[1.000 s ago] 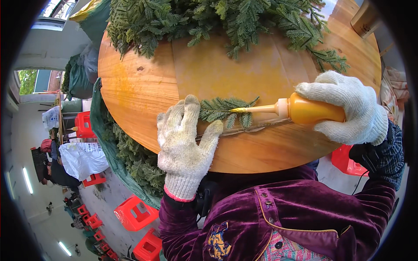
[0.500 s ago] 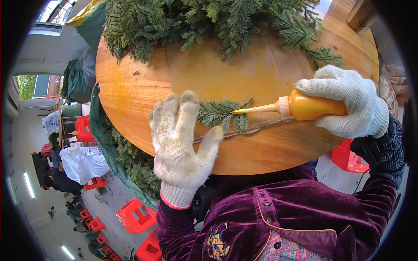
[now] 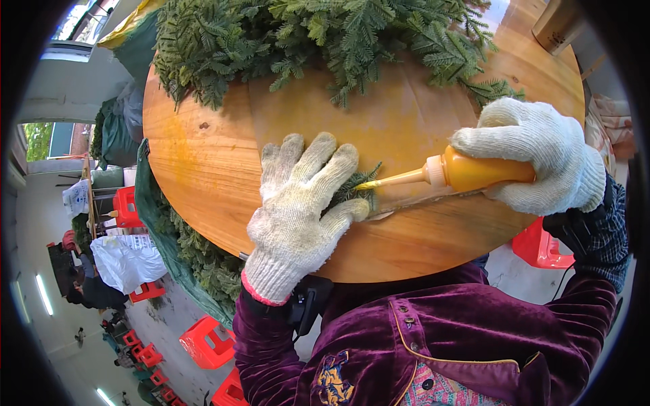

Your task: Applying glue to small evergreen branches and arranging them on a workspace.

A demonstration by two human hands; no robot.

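Observation:
Both my hands wear whitish knit gloves. My left hand point(image 3: 302, 193) lies over a small evergreen sprig point(image 3: 349, 188) on the round wooden table point(image 3: 420, 247), its fingers stretched out and its palm covering most of the sprig. My right hand point(image 3: 542, 159) grips a yellow squeeze bottle point(image 3: 477, 171), tilted nearly flat with its long nozzle pointing left. The nozzle's yellow tip meets the visible end of the sprig, beside my left thumb. Whether anything is leaving the tip I cannot tell.
Evergreen branches point(image 3: 325, 40) are heaped along the table's far side. A brown cylinder point(image 3: 556, 27) stands at the far right. Left of the table, a green sack point(image 3: 154, 203) holds more greenery. Red stools point(image 3: 206, 343) stand on the floor, and another person point(image 3: 95, 287) is at far left.
My left hand has moved right, from beside the sprig to on top of it. The squeeze bottle stays in my right hand, its tip still at the sprig.

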